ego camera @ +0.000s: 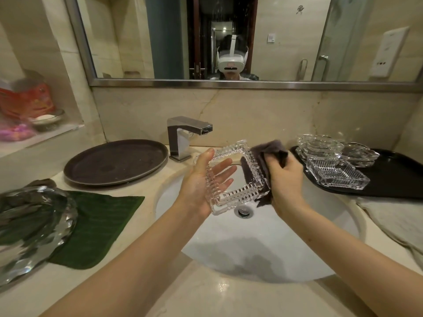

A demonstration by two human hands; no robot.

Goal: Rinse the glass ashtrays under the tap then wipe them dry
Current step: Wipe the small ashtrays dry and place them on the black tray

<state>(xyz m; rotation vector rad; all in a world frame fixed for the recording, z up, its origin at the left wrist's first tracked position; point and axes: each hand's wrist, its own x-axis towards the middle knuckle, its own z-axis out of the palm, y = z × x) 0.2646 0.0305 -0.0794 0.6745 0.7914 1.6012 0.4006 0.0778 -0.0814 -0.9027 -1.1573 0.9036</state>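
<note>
over the white basin [263, 248], your open left hand [201, 179] cradled the square clear ribbed glass ashtray [235, 177]; your right hand [286, 177] gripped the dark grey cloth [263, 154] against its rim. drying seemed under way; next, probably the inside.

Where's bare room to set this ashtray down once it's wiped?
The round dark tray left of the tap lies bare. The near right end of the black tray is free; its far left is crowded with glass ashtrays. The green mat is half-covered by a large glass dish.

beige marble wall [263, 110] | wide mirror [160, 42] | cream countertop [206, 294] | warm light
</note>
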